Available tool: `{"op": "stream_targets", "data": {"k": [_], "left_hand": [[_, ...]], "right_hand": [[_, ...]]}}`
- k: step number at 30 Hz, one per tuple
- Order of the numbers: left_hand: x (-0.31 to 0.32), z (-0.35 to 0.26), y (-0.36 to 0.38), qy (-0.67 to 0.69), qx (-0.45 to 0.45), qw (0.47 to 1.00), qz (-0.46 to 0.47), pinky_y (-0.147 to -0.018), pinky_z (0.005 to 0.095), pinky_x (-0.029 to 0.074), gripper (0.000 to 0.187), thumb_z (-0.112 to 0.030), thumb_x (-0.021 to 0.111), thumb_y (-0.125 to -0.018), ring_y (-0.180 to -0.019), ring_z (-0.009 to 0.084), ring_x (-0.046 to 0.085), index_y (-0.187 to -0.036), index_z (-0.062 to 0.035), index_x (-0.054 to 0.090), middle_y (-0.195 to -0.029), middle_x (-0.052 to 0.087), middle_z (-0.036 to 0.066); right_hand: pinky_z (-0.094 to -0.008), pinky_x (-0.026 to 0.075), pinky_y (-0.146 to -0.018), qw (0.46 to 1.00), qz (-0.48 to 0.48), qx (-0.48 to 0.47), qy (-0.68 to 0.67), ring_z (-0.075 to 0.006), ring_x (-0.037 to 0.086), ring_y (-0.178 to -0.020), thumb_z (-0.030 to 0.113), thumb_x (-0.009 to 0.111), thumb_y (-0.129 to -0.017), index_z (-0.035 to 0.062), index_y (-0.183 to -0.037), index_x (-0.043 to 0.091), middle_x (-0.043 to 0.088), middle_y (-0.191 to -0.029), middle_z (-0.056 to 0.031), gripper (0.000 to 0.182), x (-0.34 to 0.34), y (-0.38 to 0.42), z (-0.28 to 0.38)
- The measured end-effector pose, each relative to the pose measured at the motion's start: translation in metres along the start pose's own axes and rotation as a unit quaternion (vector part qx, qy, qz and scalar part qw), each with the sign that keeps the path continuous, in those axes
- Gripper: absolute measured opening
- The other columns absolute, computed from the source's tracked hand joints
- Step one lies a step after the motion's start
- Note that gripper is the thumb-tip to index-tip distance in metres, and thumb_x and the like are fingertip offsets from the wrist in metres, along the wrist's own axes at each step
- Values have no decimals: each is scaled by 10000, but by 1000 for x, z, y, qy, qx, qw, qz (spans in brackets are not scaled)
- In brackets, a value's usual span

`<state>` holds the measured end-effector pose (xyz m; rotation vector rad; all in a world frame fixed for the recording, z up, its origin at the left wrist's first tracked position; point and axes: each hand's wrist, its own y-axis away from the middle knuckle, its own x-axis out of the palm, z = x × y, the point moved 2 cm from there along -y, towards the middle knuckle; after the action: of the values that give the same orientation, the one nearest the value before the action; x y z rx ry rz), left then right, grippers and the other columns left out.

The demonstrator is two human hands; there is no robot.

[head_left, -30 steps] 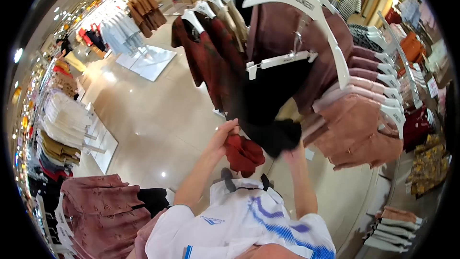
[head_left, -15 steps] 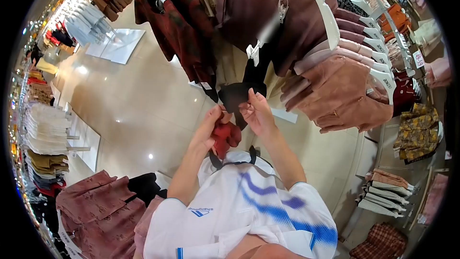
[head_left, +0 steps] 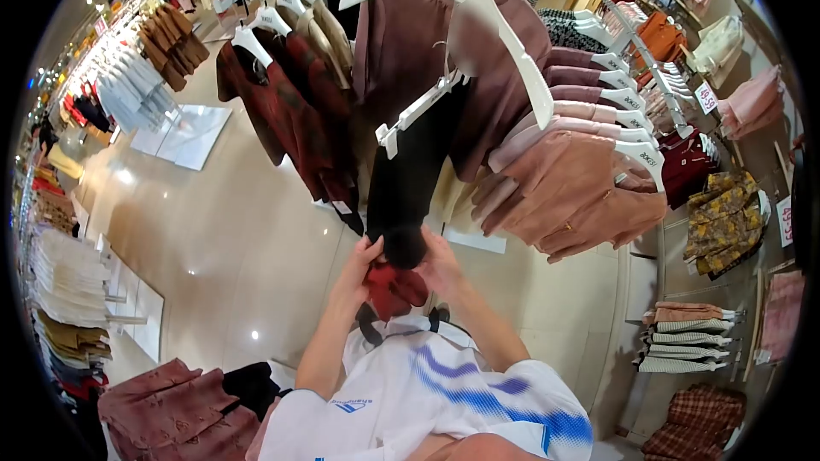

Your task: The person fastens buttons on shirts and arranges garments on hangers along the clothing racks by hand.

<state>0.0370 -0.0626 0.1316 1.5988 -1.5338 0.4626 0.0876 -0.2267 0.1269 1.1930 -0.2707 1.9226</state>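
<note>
A pair of black trousers (head_left: 418, 149) hangs from a white clip hanger (head_left: 418, 107) in front of me. My left hand (head_left: 354, 269) has its fingers closed on the left edge of the lower end. On the opposite edge, my right hand (head_left: 440, 265) grips the same dark cloth, its fingers partly hidden behind it. Just below both hands shows a bundle of red cloth (head_left: 395, 292). Behind the trousers is a mauve top (head_left: 397, 30) on a large white hanger (head_left: 504, 21) lettered BOKESI.
Dark red plaid garments (head_left: 286, 119) hang to the left of the trousers. Pink and brown tops (head_left: 568, 183) crowd the rail on the right. A patterned pink garment (head_left: 175, 410) is at lower left. Low white display bases (head_left: 184, 137) stand on the glossy tiled floor (head_left: 231, 239).
Both hands have moved down and now hold the trousers' lower end from either side. The trousers now hang more fully in view, and the view has shifted, showing more of the racks above.
</note>
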Motion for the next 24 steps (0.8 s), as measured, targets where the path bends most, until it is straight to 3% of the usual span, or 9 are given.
{"op": "stream_targets", "data": {"k": [2, 4, 6, 8, 10, 13, 16, 20, 24], "left_hand": [[7, -8, 8, -24, -16, 998, -60, -604, 201, 448, 104, -185, 590, -971, -641, 46, 516, -1039, -106, 604, -774, 579, -45], [11, -13, 14, -46, -14, 997, -61, -603, 207, 456, 101, -199, 609, -965, -639, 49, 524, -1006, -108, 611, -774, 589, -41], [8, -17, 13, -67, -12, 996, -59, -601, 212, 465, 106, -214, 628, -958, -638, 51, 531, -973, -109, 619, -775, 599, -37], [3, -19, 9, -57, -4, 998, -21, -579, 213, 475, 122, -248, 669, -934, -655, 61, 579, -885, -140, 639, -777, 630, -39], [11, -28, 12, -74, -18, 997, -21, -591, 217, 490, 124, -251, 666, -936, -671, 71, 605, -888, -139, 641, -797, 649, -26], [9, -31, 13, -93, -43, 995, -16, -600, 229, 514, 137, -255, 660, -941, -712, 87, 643, -893, -128, 642, -836, 675, -5], [22, -43, 27, -112, -68, 991, 25, -575, 243, 520, 154, -251, 663, -940, -738, 87, 650, -913, -101, 644, -849, 677, 4], [-26, -41, 12, -161, -24, 986, 28, -524, 238, 499, 150, -197, 698, -911, -723, 69, 627, -966, -64, 657, -847, 664, 1], [-34, -66, 17, -199, -14, 979, 40, -520, 217, 473, 132, -130, 723, -878, -684, 55, 602, -976, -64, 664, -825, 650, -14]], "right_hand": [[-297, 567, -816, 999, -41, -11, 11, -166, 672, -988, 325, 480, -1024, 41, -1153, 608, 687, -1082, -61, 338, -9, -1, 1], [-244, 482, -539, 982, -180, 3, 61, -128, 635, -655, 396, 503, -1008, 80, -960, 660, 678, -795, -20, 356, -10, 4, 4], [-247, 502, -560, 988, -108, 13, 112, -132, 659, -670, 406, 506, -1005, 72, -931, 667, 689, -792, -23, 377, -36, 6, 3], [-265, 534, -608, 889, -115, 121, 427, -145, 678, -685, 399, 510, -1001, 39, -935, 670, 695, -767, -38, 399, -33, 12, 6], [-259, 530, -673, 797, -122, 67, 588, -141, 670, -868, 333, 514, -1007, -14, -1022, 601, 672, -896, -58, 358, -18, 10, 17], [-333, 508, -838, 704, -44, -324, 630, -229, 639, -979, 229, 620, -937, 8, -1208, 541, 650, -1079, -123, 359, 32, 14, 37], [-357, 476, -917, 739, 69, -168, 649, -244, 627, -997, 180, 650, -909, 23, -1267, 511, 634, -1122, -146, 415, 98, 24, 18], [-342, 499, -687, 742, -7, -117, 660, -241, 628, -742, 133, 685, -867, -3, -1048, 620, 634, -847, -170, 236, 65, -2, -7], [-305, 447, -585, 705, -39, -246, 664, -175, 510, -588, 106, 661, -887, -16, -930, 625, 576, -686, -134, 134, 81, -18, -28]]}}
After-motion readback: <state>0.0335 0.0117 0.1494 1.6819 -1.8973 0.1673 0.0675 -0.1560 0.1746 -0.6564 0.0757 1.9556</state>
